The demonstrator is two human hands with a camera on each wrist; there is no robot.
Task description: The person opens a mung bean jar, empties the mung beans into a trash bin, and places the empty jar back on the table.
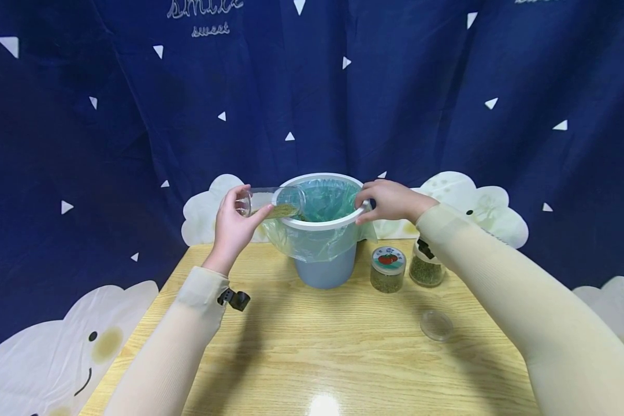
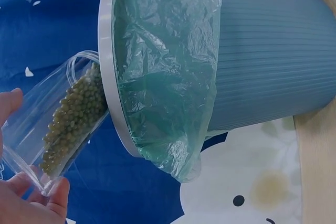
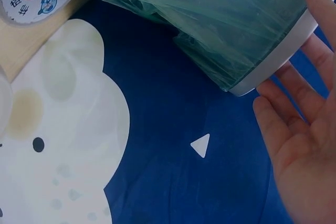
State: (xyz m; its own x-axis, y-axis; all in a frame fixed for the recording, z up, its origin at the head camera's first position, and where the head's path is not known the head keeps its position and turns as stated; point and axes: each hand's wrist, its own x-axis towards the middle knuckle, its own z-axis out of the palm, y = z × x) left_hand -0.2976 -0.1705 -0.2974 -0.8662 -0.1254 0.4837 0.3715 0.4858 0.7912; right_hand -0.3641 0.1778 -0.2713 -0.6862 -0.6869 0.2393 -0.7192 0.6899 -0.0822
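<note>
My left hand holds a clear jar tipped on its side, its mouth at the left rim of a blue bin. Small green beans lie along the jar's lower wall, reaching toward the mouth. Inside the bin hangs a green plastic bag, folded out over the white rim. On the opposite side, my right hand grips that rim, thumb on one side and fingers on the other in the right wrist view. The bottom of the bin's inside is hidden.
Right of the bin, a jar with a tomato-print lid stands on the wooden table. Another jar of green contents is partly behind my right sleeve. Nearer lies a clear round lid. A blue curtain hangs behind.
</note>
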